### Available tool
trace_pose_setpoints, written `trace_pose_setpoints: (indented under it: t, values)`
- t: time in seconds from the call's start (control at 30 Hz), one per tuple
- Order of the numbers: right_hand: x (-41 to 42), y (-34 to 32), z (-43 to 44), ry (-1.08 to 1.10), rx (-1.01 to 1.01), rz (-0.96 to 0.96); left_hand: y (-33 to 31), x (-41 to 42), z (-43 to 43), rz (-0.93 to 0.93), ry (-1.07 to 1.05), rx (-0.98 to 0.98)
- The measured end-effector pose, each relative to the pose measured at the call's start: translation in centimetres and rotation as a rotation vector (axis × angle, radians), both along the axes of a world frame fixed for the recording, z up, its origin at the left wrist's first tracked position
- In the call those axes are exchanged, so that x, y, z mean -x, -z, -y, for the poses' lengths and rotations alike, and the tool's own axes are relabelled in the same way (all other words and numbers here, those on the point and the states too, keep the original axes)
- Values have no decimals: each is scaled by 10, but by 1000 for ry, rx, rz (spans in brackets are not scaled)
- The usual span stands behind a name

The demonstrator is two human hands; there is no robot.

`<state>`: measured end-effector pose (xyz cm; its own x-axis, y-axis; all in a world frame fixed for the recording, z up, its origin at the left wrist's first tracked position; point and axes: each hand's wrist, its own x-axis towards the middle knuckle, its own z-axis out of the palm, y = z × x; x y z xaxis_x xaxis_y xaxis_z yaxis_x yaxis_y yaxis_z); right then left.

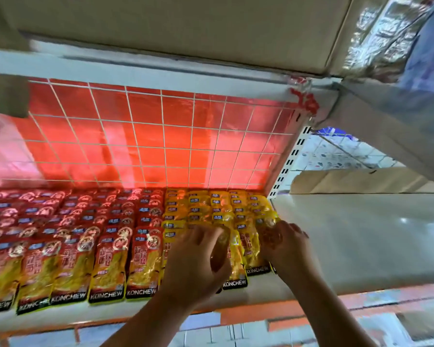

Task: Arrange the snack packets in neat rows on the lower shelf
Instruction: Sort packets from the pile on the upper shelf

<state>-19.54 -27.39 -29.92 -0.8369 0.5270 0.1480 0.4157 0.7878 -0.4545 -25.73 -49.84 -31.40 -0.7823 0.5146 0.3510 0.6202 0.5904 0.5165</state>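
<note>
Rows of red snack packets (68,246) cover the left part of the white lower shelf (361,234). Rows of yellow snack packets (216,206) lie right of them. My left hand (196,261) lies on the front yellow packets, its fingers curled over one of them. My right hand (286,246) rests on the rightmost front yellow packets (251,249), fingers bent round their edge. Two front yellow packets marked KONCHEW show between my hands.
A white wire grid (161,136) with a red backing closes the shelf's rear. The upper shelf (135,68) carries a cardboard box (186,26) overhead. A slotted upright (286,166) stands at the right; beyond it lie bare shelf surface and a brown carton (361,181).
</note>
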Motion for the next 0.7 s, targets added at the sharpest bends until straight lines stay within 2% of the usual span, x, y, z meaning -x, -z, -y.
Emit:
trace_pose_setpoints:
  t: [0.2,0.37,0.6,0.7]
  values:
    - [-23,14,-20,56,-51,40,-4,-11,-57,-29,100,125]
    - [-31,27,-33,43,-50,42,0,-15,-91,-27,30,266]
    - [-28,37,-32,1,-26,-11,18,-12,-106,-18,-18,289]
    - [-28,42,-29,6,-44,-46,29,-15,-92,-80,36,296]
